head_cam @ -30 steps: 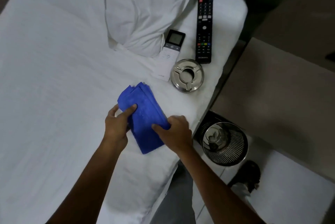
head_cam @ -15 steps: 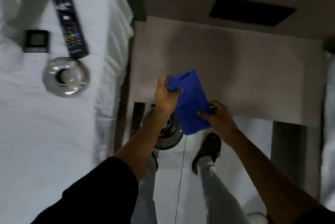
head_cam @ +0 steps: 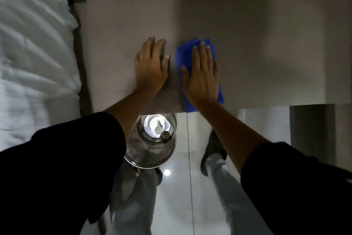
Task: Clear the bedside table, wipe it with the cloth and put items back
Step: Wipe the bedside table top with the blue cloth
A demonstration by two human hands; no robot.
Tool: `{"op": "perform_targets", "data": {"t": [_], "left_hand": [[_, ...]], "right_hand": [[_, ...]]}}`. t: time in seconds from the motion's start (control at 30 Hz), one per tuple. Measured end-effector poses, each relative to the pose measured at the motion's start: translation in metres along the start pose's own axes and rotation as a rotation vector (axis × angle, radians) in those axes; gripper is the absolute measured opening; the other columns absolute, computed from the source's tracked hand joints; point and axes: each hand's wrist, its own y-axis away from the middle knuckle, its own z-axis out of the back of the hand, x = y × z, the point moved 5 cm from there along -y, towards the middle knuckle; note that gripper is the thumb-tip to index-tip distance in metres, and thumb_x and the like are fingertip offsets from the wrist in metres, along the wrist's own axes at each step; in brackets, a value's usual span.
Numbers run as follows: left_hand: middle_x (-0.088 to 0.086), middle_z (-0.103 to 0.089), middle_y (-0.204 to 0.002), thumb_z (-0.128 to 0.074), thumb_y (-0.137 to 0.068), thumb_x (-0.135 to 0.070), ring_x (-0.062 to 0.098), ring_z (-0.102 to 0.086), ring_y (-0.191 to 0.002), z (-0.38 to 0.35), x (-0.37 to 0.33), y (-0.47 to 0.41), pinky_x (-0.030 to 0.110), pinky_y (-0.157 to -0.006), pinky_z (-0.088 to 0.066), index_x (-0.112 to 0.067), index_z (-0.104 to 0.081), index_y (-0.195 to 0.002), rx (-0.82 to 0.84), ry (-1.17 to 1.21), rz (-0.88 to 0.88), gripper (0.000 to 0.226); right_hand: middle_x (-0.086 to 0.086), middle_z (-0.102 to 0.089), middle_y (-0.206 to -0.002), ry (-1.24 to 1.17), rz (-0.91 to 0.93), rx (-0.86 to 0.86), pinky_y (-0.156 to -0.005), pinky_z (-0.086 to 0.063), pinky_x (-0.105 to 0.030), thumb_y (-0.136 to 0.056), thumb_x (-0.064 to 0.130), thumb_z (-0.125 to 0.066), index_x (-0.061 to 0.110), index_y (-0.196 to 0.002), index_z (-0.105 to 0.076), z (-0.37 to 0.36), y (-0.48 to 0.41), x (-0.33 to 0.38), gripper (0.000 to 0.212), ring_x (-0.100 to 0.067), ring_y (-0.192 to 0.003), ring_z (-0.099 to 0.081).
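The bedside table (head_cam: 266,44) is a pale flat top filling the upper middle of the head view. A folded blue cloth (head_cam: 182,54) lies on it near the front edge. My right hand (head_cam: 202,76) presses flat on top of the cloth, fingers stretched out and together. My left hand (head_cam: 150,67) rests flat on the bare tabletop just left of the cloth, holding nothing. The remotes and the ashtray are out of view.
The white bed (head_cam: 34,54) runs along the left side of the table. A perforated metal waste bin (head_cam: 152,145) stands on the glossy floor just below the table's front edge. My legs and a shoe (head_cam: 213,151) are below.
The cloth went from the bed, carried in both hands over the table, down onto the tabletop. My left hand let go and lies flat; my right hand now presses the cloth.
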Motion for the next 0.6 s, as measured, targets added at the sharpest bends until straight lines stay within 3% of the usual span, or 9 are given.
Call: {"op": "perform_targets", "data": {"t": [0.07, 0.17, 0.4, 0.6], "left_hand": [[0.013, -0.036, -0.156, -0.036, -0.100, -0.034, 0.030, -0.032, -0.145, -0.015, -0.007, -0.009, 0.043, -0.114, -0.028, -0.018, -0.044, -0.143, 0.020, -0.080, -0.035, 0.047], [0.016, -0.031, -0.158, -0.030, -0.102, -0.034, 0.032, -0.027, -0.147, -0.036, -0.031, -0.023, 0.047, -0.117, -0.023, -0.018, -0.042, -0.145, 0.049, -0.113, -0.126, 0.048], [0.017, -0.020, -0.161, -0.025, -0.100, -0.045, 0.033, -0.017, -0.150, -0.080, -0.100, -0.053, 0.052, -0.121, -0.014, -0.017, -0.029, -0.152, 0.187, -0.164, -0.150, 0.059], [0.019, -0.021, -0.161, -0.023, -0.099, -0.049, 0.035, -0.019, -0.149, -0.087, -0.100, -0.051, 0.056, -0.120, -0.015, -0.017, -0.023, -0.152, 0.137, -0.281, -0.130, 0.061]], "right_hand": [[-0.010, -0.007, -0.162, 0.083, 0.045, 0.051, -0.122, -0.004, -0.045, -0.099, 0.048, -0.024, 0.011, -0.151, -0.007, -0.017, -0.010, -0.007, 0.065, -0.022, -0.149, -0.004], [-0.009, -0.011, -0.161, 0.118, 0.095, 0.019, -0.122, -0.008, -0.045, -0.098, 0.051, -0.022, 0.011, -0.151, -0.009, -0.021, -0.012, -0.038, 0.067, -0.021, -0.149, -0.008], [-0.010, -0.016, -0.161, 0.115, -0.301, -0.119, -0.121, -0.011, -0.044, -0.097, 0.050, -0.027, 0.009, -0.150, -0.012, 0.037, -0.017, -0.186, 0.069, -0.023, -0.149, -0.011], [-0.015, -0.018, -0.159, 0.109, -0.619, -0.245, -0.119, -0.015, -0.045, -0.096, 0.048, -0.030, 0.007, -0.150, -0.017, 0.084, -0.026, -0.296, 0.069, -0.026, -0.148, -0.015]]}}
